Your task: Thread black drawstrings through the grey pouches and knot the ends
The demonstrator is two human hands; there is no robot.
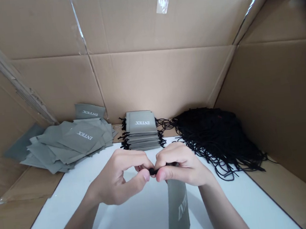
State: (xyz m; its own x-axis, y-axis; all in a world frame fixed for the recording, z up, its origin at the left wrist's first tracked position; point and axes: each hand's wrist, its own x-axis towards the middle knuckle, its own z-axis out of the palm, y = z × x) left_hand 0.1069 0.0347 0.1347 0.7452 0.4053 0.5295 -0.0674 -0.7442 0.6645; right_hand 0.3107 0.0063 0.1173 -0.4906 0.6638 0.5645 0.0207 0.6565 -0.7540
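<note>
My left hand (123, 176) pinches a small piece of black cord (152, 171) between thumb and forefinger. Close beside it, my right hand (178, 164) is closed on the same cord and on the top edge of a grey pouch (178, 210). The pouch hangs below my right hand, its white INTEX print turned sideways. Folded fingers hide most of the cord and the pouch's upper edge.
Loose grey pouches (81, 136) lie in a heap at the back left. A neat stack of corded pouches (141, 122) stands at the back middle. Black cords (212, 133) are piled at the right. Cardboard walls (165, 73) surround the white table (126, 226).
</note>
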